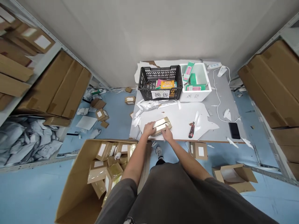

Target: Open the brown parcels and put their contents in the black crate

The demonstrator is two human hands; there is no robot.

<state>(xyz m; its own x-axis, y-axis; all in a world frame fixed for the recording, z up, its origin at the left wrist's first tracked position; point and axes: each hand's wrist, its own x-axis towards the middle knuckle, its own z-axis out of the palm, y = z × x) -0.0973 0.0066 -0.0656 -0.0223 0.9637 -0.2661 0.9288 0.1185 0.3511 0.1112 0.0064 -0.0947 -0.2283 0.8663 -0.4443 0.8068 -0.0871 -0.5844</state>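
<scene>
A small cardboard box (161, 125) with shiny tape and a whitish strip along its top lies near the front edge of the table. My left hand (149, 128) grips its left end, fingers closed around the side. At the box's right front corner, my right hand (167, 133) holds on with the thumb on top and the fingers partly hidden. To the right of the box rests a red and black utility knife (191, 130) beside torn white paper. Scraps of white paper (149, 105) lie behind the box.
Behind stand a black plastic crate (143, 88) and a white foam box (208, 84) holding colourful packets. A phone (234, 130) and a white cable (217, 105) are at right. A large carton (70, 183) of small boxes stands at my left; an open carton (243, 186) sits right.
</scene>
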